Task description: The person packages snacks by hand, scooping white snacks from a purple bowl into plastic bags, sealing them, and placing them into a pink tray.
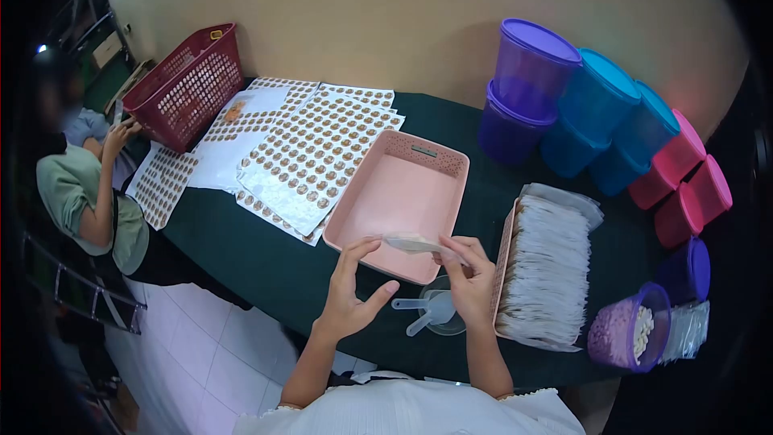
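Over the near end of a pink tray [342, 221], my right hand [471, 275] pinches a small, pale plastic packet [412, 244] by its right end. What fills the packet is hard to make out. My left hand [352, 294] is open, its thumb spread away from the fingers, with fingertips at or close to the packet's left end. Below the packet, white plastic scoops [412, 304] rest in or on a clear round bowl [444, 325] between my hands. To the right, another pink tray [505, 262] holds a tight row of flat whitish packets [547, 266].
Sticker sheets [322, 153] and a maroon basket [197, 84] lie left. Stacked purple tubs [531, 72], teal tubs [600, 105] and pink tubs [680, 165] line the back right. An open purple tub [620, 330] holds pale pieces. A person [88, 201] stands at left.
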The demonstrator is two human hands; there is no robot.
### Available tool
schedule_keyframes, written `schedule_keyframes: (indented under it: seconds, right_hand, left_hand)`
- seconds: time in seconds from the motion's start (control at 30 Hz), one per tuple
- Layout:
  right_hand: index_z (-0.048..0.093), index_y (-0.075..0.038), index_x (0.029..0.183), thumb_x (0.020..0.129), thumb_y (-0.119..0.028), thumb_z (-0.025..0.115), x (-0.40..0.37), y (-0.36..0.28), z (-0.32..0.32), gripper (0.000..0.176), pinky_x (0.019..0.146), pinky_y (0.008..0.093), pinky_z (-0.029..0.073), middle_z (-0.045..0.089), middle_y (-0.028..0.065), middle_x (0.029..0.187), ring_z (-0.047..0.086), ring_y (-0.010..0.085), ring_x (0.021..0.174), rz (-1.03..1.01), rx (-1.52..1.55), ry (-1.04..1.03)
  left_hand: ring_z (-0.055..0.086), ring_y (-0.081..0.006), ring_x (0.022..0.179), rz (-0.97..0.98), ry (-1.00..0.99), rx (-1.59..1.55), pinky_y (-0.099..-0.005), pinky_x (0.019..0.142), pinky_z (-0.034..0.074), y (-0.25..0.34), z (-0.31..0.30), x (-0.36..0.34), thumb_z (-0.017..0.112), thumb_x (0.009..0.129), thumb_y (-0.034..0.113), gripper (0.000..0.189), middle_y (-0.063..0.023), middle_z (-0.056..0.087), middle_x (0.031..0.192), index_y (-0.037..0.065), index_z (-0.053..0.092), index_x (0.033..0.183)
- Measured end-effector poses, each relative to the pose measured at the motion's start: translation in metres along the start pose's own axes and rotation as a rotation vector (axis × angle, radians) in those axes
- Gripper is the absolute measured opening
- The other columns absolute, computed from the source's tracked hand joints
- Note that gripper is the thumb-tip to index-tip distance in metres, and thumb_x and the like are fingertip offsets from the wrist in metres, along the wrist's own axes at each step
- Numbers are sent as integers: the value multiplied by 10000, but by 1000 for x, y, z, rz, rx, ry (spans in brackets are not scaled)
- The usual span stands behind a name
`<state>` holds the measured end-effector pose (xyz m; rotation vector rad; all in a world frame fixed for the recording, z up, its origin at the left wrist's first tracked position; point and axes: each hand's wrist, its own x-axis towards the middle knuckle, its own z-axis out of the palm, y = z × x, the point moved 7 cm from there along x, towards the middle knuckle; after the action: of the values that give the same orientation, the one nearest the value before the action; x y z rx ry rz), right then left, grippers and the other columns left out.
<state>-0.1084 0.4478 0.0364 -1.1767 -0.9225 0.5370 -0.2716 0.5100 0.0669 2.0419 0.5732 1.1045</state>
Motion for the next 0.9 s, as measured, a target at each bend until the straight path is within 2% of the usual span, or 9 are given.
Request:
schedule_keyframes:
  seconds: [0.23, 0.33, 0.43, 0.5, 0.53, 0.7, 0.8, 0.83, 0.9]
  right_hand:
    - [593, -16, 1023, 750, 25, 525, 6, 25, 17, 284, 765, 261, 456, 520, 117, 963, 548, 193, 890, 0, -205, -104]
    - [595, -3, 1016, 790, -12, 549, 7, 33, 23, 231, 642, 167, 412, 489, 60, 976, 512, 87, 820, -36, -219, -107]
    - [597, -16, 1021, 791, -7, 537, 7, 32, 25, 238, 630, 174, 422, 498, 63, 959, 513, 83, 790, -152, -276, -64]
    - [584, -23, 1039, 779, -28, 528, 12, 32, 26, 266, 716, 255, 473, 526, 120, 929, 560, 195, 820, -99, -312, -45]
    - [599, -24, 995, 777, -34, 532, 14, 29, 26, 229, 618, 245, 470, 515, 107, 856, 553, 174, 700, -79, -296, -17]
    - [597, -15, 889, 777, -63, 526, 30, 45, 26, 140, 499, 278, 405, 471, 103, 765, 505, 166, 576, -85, -500, 118]
    - [421, -9, 1156, 756, -90, 539, 38, 97, 28, 425, 642, 343, 448, 437, 162, 973, 546, 259, 685, 95, -520, 44]
    - [421, -9, 1156, 756, -90, 539, 31, 110, 29, 425, 642, 343, 448, 437, 162, 973, 546, 259, 685, 97, -525, 98]
    - [269, -12, 1261, 735, -116, 563, 17, 103, 27, 612, 733, 375, 450, 357, 201, 1107, 535, 322, 835, -195, -748, 256]
  left_hand:
    - [475, -227, 1039, -126, -18, -15, -329, 906, 366, -13, 0, -23, 624, 726, 76, 472, -132, 425, 1121, 0, 418, 1143]
    - [490, -217, 1015, -175, -36, -46, -321, 888, 377, -20, -2, -31, 620, 731, 73, 461, -120, 424, 1120, 6, 425, 1143]
    - [492, -208, 1009, -224, -44, -67, -316, 877, 381, -22, -6, -40, 617, 735, 77, 448, -110, 427, 1118, 8, 432, 1137]
    - [493, -201, 1009, -255, -25, -143, -308, 871, 381, -24, -12, -46, 601, 744, 74, 427, -101, 431, 1111, 7, 435, 1132]
    - [498, -195, 999, -274, -11, -179, -300, 863, 384, -24, -14, -49, 584, 753, 70, 384, -100, 447, 1093, -2, 453, 1108]
    - [543, -184, 909, -331, -14, -351, -293, 841, 416, -48, -22, -64, 583, 754, 42, 264, -108, 540, 968, -25, 512, 1000]
    - [551, -180, 902, -290, -164, -345, -291, 841, 417, -56, -23, -61, 575, 763, 39, 235, -104, 559, 941, -22, 523, 984]
    - [541, -182, 919, -331, -227, -415, -296, 849, 407, -62, -20, -60, 556, 773, 30, 222, -101, 548, 952, -21, 517, 985]
    - [530, -183, 936, -345, -315, -512, -300, 858, 397, -66, -3, -45, 537, 783, 20, 209, -98, 538, 963, -20, 510, 987]
